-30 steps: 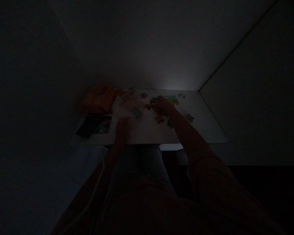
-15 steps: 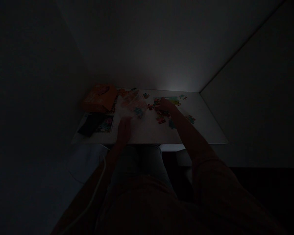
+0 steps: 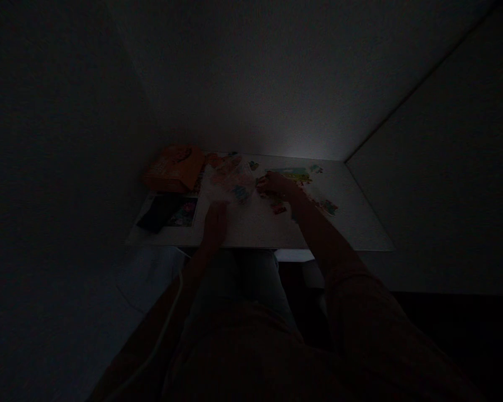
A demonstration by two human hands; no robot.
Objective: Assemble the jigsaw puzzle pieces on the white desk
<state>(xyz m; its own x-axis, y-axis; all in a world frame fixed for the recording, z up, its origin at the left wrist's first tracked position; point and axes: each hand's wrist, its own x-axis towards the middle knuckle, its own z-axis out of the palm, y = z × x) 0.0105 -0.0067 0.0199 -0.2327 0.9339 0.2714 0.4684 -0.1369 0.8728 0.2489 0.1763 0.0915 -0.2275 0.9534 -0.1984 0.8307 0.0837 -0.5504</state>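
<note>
The light is very dim. My right hand (image 3: 274, 185) is over the loose jigsaw pieces, its fingers bent down and drawn together at the left edge of the cluster on a jigsaw piece, mostly hidden under them. A partly joined green and yellow puzzle section (image 3: 295, 174) lies just beyond that wrist. Nearer to me is a red jigsaw piece (image 3: 278, 208). My left hand (image 3: 216, 220) rests on the table, fingers loosely extended and dim, at the near edge of a clear plastic bag (image 3: 230, 177) with jigsaw pieces in it.
An orange box (image 3: 174, 167) stands at the table's back left. In front of it, a dark flat object (image 3: 157, 215) partly covers a picture sheet (image 3: 184, 212). More pieces (image 3: 329, 207) lie to the right on the white table (image 3: 360, 223). Walls border the back and right.
My right hand has moved a little left and nearer, over pieces that were visible beside it. My left hand stays by the bag. The view has shifted slightly.
</note>
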